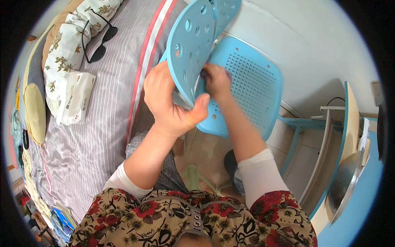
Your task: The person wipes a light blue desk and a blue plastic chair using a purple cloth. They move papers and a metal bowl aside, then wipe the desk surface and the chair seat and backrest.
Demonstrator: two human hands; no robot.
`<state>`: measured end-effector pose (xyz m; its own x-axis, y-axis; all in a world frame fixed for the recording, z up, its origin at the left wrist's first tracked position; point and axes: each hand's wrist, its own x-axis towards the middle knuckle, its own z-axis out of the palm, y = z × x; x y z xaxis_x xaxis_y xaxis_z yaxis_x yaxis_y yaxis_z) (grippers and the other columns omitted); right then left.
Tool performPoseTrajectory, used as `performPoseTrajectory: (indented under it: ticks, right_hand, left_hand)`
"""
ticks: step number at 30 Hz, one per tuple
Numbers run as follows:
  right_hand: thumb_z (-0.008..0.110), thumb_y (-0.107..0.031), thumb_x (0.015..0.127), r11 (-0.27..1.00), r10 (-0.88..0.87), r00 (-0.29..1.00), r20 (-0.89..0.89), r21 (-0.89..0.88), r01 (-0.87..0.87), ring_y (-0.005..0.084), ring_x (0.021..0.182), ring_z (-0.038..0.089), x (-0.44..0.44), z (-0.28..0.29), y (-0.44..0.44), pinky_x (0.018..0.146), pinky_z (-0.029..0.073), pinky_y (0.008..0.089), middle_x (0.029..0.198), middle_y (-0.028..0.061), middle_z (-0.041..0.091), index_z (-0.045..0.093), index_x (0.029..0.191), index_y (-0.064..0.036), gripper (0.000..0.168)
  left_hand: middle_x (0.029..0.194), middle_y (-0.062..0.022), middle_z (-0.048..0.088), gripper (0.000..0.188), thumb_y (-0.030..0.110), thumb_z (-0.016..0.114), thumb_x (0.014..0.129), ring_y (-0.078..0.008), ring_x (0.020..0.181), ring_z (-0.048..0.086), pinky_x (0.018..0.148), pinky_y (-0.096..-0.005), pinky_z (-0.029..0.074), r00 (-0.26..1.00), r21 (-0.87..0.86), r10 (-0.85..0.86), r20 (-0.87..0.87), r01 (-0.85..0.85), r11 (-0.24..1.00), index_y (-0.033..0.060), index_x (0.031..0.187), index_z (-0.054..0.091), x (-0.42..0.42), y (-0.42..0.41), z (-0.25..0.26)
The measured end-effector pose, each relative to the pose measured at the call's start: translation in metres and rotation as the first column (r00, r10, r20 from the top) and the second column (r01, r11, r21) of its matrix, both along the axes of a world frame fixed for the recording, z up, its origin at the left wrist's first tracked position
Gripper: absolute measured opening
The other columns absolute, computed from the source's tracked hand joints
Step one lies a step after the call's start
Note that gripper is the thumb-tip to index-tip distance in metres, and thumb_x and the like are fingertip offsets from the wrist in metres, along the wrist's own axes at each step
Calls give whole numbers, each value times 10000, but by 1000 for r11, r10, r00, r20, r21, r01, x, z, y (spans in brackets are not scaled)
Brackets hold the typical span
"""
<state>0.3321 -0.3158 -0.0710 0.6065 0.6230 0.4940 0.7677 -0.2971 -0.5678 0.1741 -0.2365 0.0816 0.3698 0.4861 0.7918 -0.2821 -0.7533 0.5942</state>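
Observation:
A light blue plastic chair with a perforated seat [250, 83] and a backrest with round holes [191, 46] stands before me. My left hand [169, 98] grips the near side edge of the backrest, thumb on one side and fingers on the other. Beside the seat side of the backrest, low down, is my right hand [217, 78], its fingers curled around something dark, perhaps a cloth, that shows only in part. The hand is slightly blurred, and the backrest hides some of its fingertips.
To the left is a bed with a striped grey cover [114, 102], bearing sunglasses [98, 52] and a white tissue pack [77, 98]. A white wall [296, 46] rises behind the chair. On the right stands a blue-topped desk [364, 197] with an open drawer [321, 166].

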Motion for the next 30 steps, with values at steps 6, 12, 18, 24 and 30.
performPoseTrajectory:
  ticks: [6,12,18,24,30]
  right_hand:
    - [577,71,685,996,85,993,-80,-30,-87,319,1012,575,-80,23,-75,873,459,394,1049,121,634,647,1012,-82,368]
    - [539,7,785,976,83,942,-326,-162,-142,272,1025,582,-126,46,-160,900,453,374,1100,86,625,635,1070,-80,313]
    - [551,-110,868,776,452,-71,-889,353,523,201,1102,549,-94,100,-196,934,436,378,1126,101,617,617,1134,-29,286]
    - [568,-205,888,811,-501,565,-656,-127,571,246,1163,517,1,42,-233,997,382,377,1248,160,552,490,1283,-4,450]
    - [576,-272,877,911,-386,920,72,-130,393,360,1249,416,-38,73,-165,1039,321,427,1366,213,427,481,1323,-95,489]
  left_hand:
    - [872,-100,646,432,362,708,651,-303,826,611,741,-375,463,1000,17,19,-3,-19,1000,31,917,632,-1,-5,6]
    - [885,-92,647,435,344,711,637,-286,810,612,713,-377,469,997,121,70,31,-73,990,42,939,632,0,0,1]
    - [837,-86,635,465,329,721,612,-285,772,603,696,-368,474,991,173,105,77,-117,978,46,971,635,4,5,-1]
    - [808,-64,634,458,381,715,643,-267,765,594,674,-371,466,986,183,124,109,-143,973,68,969,643,9,6,-6]
    - [822,-69,636,423,361,719,650,-273,753,583,690,-370,459,993,151,99,56,-107,983,51,924,631,6,7,-6]
